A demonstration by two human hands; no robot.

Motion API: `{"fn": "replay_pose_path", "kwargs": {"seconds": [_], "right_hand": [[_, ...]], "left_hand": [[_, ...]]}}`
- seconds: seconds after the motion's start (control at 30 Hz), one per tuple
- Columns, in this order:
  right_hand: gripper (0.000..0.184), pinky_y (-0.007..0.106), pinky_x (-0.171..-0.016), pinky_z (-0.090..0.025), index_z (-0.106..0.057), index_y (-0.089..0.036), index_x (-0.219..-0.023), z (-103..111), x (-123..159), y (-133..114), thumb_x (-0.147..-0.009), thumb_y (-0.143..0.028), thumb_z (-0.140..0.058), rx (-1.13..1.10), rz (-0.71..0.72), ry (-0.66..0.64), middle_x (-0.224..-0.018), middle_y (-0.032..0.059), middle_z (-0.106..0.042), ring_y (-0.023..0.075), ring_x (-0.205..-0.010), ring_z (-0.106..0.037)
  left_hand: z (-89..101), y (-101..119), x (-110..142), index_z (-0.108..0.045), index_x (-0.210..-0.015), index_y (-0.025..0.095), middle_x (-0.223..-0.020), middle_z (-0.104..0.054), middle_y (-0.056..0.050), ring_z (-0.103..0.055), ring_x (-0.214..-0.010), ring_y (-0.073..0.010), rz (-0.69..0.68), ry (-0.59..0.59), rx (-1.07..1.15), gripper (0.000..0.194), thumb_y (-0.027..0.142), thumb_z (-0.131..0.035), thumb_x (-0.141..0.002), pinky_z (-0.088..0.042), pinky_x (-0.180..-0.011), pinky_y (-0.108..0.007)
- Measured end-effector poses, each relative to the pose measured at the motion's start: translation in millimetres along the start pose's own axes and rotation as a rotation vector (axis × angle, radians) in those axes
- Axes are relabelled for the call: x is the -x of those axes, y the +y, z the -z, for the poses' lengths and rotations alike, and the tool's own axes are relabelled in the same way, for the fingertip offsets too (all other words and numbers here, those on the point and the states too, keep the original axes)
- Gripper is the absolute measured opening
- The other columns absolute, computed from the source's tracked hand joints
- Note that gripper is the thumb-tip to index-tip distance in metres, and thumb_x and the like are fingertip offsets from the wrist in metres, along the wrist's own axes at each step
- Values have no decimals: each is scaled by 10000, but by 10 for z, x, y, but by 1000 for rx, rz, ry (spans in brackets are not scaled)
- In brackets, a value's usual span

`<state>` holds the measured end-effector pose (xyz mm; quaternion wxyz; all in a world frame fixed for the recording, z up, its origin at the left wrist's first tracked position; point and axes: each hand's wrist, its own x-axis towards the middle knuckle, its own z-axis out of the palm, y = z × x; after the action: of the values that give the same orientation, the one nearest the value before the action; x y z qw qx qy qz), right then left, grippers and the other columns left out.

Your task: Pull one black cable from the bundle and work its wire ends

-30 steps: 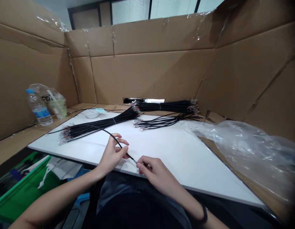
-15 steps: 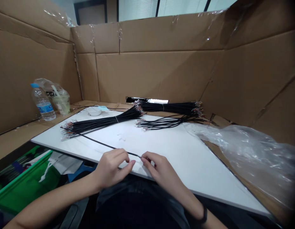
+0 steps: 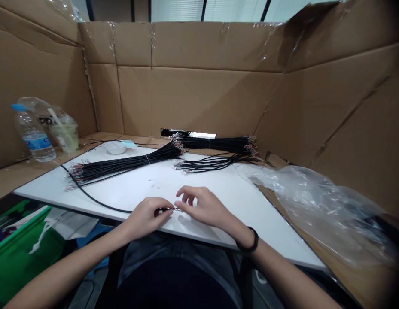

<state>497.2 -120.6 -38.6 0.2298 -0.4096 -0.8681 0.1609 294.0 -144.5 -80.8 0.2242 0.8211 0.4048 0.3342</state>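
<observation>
My left hand [image 3: 149,213] grips a thin black cable [image 3: 99,203] near its end, at the front edge of a white board [image 3: 251,214]. The cable's short tip [image 3: 171,209] pokes out towards my right hand [image 3: 199,206], which hangs just beside it with fingers apart and holds nothing. From my left hand the cable curves left along the board, past a large tied bundle of black cables [image 3: 128,163]. Behind that lie a second tied bundle [image 3: 218,145] and a loose group of cables [image 3: 215,163].
A small white dish [image 3: 115,147] sits at the board's far left corner. Left of it stand a water bottle [image 3: 33,134] and a plastic cup [image 3: 64,135]. Cardboard walls [image 3: 199,98] surround the area, with clear plastic sheeting [image 3: 315,210] at right and a green bin [image 3: 19,249] below left.
My right hand has let go of the cable tip and opened. The cable now curves further left along the board, and my view has shifted slightly.
</observation>
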Motion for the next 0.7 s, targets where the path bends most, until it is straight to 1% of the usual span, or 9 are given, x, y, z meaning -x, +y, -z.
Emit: {"fn": "replay_pose_path", "kwargs": {"seconds": [0.07, 0.2, 0.27, 0.33, 0.37, 0.47, 0.53, 0.63, 0.7], "right_hand": [[212, 260, -692, -466, -699, -164, -991, 6, -218, 37, -929, -299, -547, 13, -8, 9, -825, 46, -730, 162, -747, -667], [196, 277, -739, -491, -703, -161, -1048, -142, -697, 137, -874, -189, -620, 52, -10, -64, -870, 42, -729, 166, -787, -666], [234, 323, -776, -527, -682, -155, -1089, -257, -881, 180, -867, -227, -672, 66, -15, -133, -931, 48, -716, 179, -815, -670], [267, 388, -824, -557, -632, -147, -1141, -366, -998, 204, -932, -313, -624, 70, -19, -201, -1081, 70, -674, 192, -919, -665], [283, 406, -843, -561, -617, -151, -1166, -412, -1032, 210, -946, -328, -605, 67, -25, -223, -1144, 81, -653, 203, -968, -657], [307, 428, -874, -557, -596, -161, -1212, -487, -1057, 230, -953, -327, -594, 32, -54, -247, -1227, 95, -619, 222, -1038, -639], [317, 435, -881, -554, -590, -161, -1223, -470, -1017, 262, -951, -325, -596, -15, -85, -234, -1235, 97, -614, 227, -1048, -636], [304, 421, -859, -561, -596, -156, -1206, -348, -859, 336, -953, -325, -595, -123, -151, -184, -1204, 91, -626, 216, -1020, -645], [239, 366, -780, -576, -625, -136, -1113, -229, -677, 377, -941, -302, -614, -225, -203, -133, -1083, 70, -659, 183, -910, -662]], "left_hand": [[-10, -7, -3, -723, -947, 177, -898, -752, -64, -653, -750, -188, 14, 4, 9, 206, 238, -530, -910, -458, -676, -269], [-12, -9, 0, -728, -946, 160, -893, -750, -72, -650, -757, -192, 47, 6, 23, 223, 249, -528, -903, -449, -687, -269], [-8, -7, 12, -729, -949, 152, -900, -750, -75, -649, -764, -194, 68, 4, 36, 236, 262, -526, -902, -448, -699, -271], [-2, -6, 26, -730, -955, 148, -916, -751, -77, -650, -785, -199, 91, 0, 57, 248, 278, -527, -898, -450, -720, -275], [1, -6, 31, -730, -958, 147, -926, -751, -76, -651, -799, -202, 104, -2, 72, 252, 285, -528, -896, -451, -730, -277], [9, -15, 33, -731, -965, 147, -931, -752, -74, -651, -813, -207, 158, -15, 133, 268, 317, -540, -885, -453, -729, -277], [16, -22, 16, -732, -954, 142, -917, -753, -76, -652, -813, -210, 203, -24, 181, 284, 345, -551, -873, -457, -718, -275], [35, -15, -41, -733, -927, 129, -930, -759, -92, -665, -841, -222, 272, -49, 251, 297, 365, -581, -831, -475, -729, -279], [52, 10, -93, -730, -930, 116, -900, -764, -101, -672, -796, -219, 316, -80, 291, 314, 370, -611, -789, -486, -697, -280]]}}
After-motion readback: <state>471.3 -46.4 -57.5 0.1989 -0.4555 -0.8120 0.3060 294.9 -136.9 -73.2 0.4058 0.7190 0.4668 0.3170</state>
